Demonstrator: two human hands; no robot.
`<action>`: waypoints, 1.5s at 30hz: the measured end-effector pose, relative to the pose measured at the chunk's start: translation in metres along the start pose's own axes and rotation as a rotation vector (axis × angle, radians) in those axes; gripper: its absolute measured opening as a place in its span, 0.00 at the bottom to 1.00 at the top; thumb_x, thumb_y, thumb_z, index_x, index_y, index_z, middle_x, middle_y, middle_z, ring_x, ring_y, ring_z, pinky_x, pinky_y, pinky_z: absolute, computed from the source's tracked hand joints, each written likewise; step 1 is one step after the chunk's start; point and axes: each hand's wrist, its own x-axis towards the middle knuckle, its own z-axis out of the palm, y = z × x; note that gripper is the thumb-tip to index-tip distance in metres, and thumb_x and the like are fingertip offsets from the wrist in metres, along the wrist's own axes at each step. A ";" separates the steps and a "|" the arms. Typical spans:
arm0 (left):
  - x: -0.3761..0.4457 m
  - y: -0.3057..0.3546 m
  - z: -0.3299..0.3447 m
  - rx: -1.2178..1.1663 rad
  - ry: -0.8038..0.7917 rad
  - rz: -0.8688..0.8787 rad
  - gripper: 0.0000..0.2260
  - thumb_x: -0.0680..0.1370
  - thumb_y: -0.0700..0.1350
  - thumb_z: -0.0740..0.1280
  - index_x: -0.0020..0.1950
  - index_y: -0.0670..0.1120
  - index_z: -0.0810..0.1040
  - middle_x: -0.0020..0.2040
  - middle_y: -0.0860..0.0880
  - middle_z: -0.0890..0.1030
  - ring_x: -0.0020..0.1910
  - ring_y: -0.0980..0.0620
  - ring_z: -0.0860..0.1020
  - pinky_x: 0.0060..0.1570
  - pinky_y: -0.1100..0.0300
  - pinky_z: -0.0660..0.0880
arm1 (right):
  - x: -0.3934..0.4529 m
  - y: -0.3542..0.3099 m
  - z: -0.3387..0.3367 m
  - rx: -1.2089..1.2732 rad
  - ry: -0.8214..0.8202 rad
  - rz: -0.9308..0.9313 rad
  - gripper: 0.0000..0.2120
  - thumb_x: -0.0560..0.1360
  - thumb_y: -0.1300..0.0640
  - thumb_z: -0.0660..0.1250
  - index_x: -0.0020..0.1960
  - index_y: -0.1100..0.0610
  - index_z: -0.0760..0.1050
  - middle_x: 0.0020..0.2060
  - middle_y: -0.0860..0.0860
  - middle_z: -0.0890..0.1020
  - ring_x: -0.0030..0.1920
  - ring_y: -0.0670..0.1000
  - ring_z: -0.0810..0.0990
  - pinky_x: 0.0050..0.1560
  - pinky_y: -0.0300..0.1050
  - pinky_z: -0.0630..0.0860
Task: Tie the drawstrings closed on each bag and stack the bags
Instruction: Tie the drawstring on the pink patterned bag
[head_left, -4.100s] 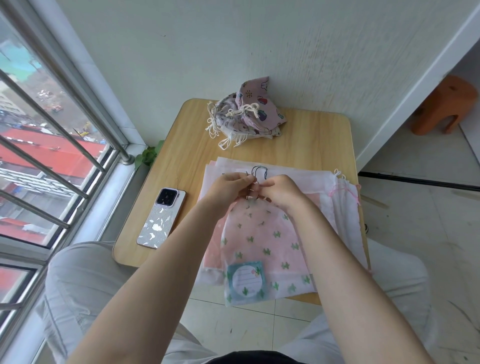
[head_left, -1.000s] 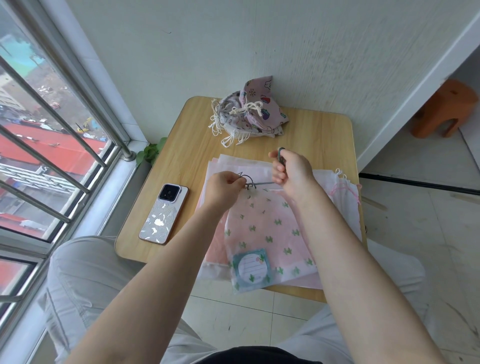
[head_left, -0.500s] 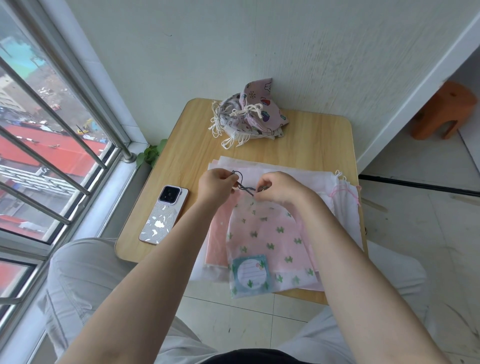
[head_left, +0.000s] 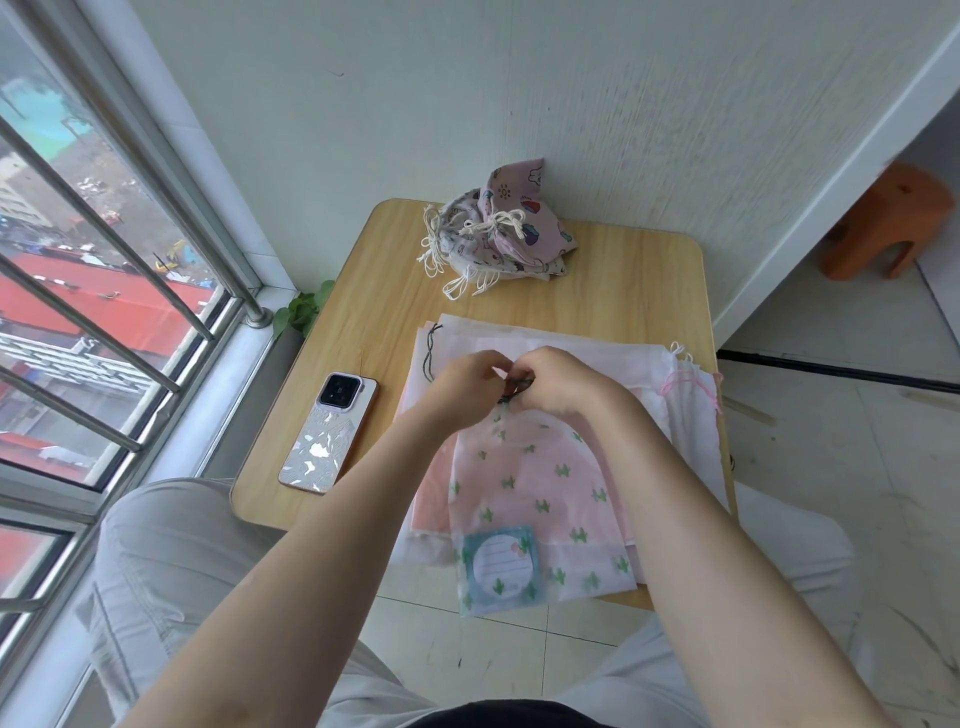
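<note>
Head view: both hands meet at the gathered neck of the cactus bag (head_left: 524, 488).
Left grip (head_left: 465, 387): pinching the dark drawstring (head_left: 514, 387).
Right grip (head_left: 563, 384): pinching the same drawstring.
Cactus bag: atop flat bags (head_left: 675, 405) on the counter (head_left: 623, 280).
Tied bags (head_left: 498, 231): piled at the far edge.

Cactus-print bag (head_left: 530, 499) flat atop unfastened bags (head_left: 649, 374)

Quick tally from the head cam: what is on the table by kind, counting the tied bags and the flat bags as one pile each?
Bag being tied, cactus-print bag: 1
Pile of tied bags: 1
Stack of flat bags: 1
Phone: 1
Total: 4
Bags inside each pile cannot be counted.
</note>
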 end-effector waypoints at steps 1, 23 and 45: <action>0.000 -0.001 0.000 0.014 -0.004 -0.018 0.17 0.76 0.39 0.57 0.59 0.50 0.79 0.51 0.49 0.80 0.46 0.49 0.77 0.43 0.58 0.73 | -0.001 0.001 -0.001 0.020 0.009 -0.002 0.08 0.70 0.63 0.72 0.48 0.55 0.82 0.47 0.54 0.82 0.47 0.53 0.79 0.45 0.44 0.73; -0.007 -0.007 -0.009 -0.493 0.031 -0.186 0.10 0.80 0.45 0.65 0.45 0.43 0.83 0.28 0.53 0.74 0.21 0.57 0.64 0.23 0.66 0.60 | -0.009 0.007 0.007 0.495 -0.024 0.025 0.07 0.74 0.67 0.69 0.51 0.59 0.80 0.37 0.51 0.79 0.32 0.45 0.72 0.33 0.33 0.69; -0.004 -0.013 0.001 -0.163 -0.066 -0.081 0.09 0.76 0.45 0.67 0.51 0.50 0.86 0.46 0.51 0.83 0.40 0.53 0.76 0.42 0.62 0.72 | -0.009 -0.010 -0.022 0.516 0.124 -0.029 0.09 0.79 0.57 0.64 0.41 0.57 0.78 0.38 0.49 0.81 0.38 0.46 0.76 0.39 0.38 0.69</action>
